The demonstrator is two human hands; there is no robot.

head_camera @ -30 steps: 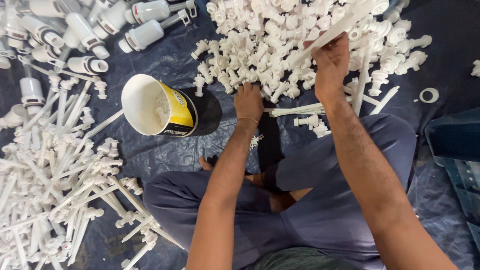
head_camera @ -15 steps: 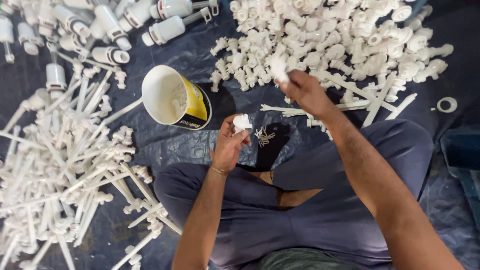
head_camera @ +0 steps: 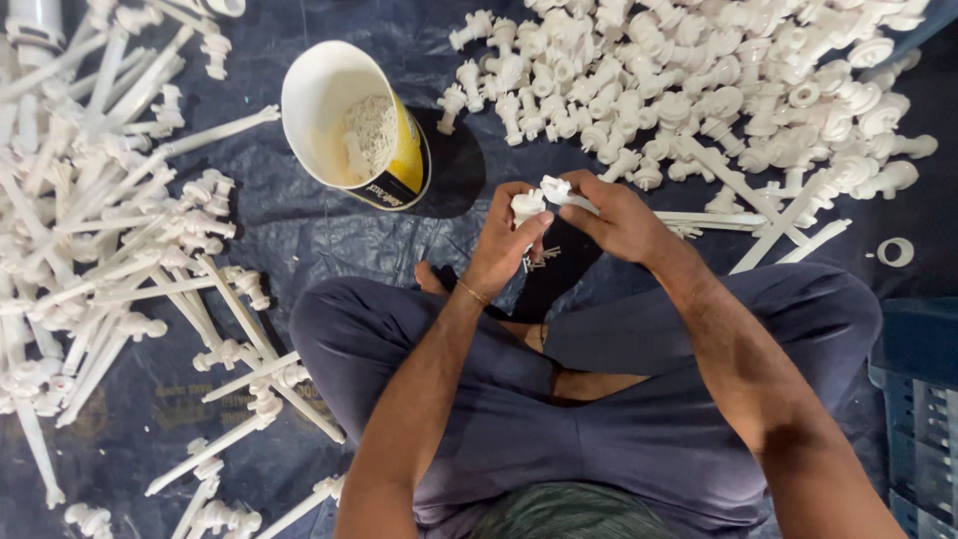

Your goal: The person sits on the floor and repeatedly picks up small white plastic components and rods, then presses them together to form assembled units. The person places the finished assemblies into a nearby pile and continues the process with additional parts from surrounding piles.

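Observation:
I sit cross-legged on a dark plastic sheet. My left hand (head_camera: 502, 243) grips a small white plastic fitting (head_camera: 526, 205) in front of my knees. My right hand (head_camera: 617, 216) holds another white plastic piece (head_camera: 555, 189) right against it, the two pieces touching between my fingertips. A heap of loose white fittings (head_camera: 699, 90) lies just beyond my hands. A white bucket with a yellow and black label (head_camera: 351, 125) lies tipped on its side to the left of my hands, with small white bits inside.
A large pile of assembled white rods with fittings (head_camera: 110, 250) covers the left side. Several loose rods (head_camera: 758, 215) lie at the right beside a white ring (head_camera: 895, 252). A dark blue crate (head_camera: 913, 399) stands at the right edge.
My hands drew back from the heap and came together in front of me, each with a white piece. The view shifted right and closer.

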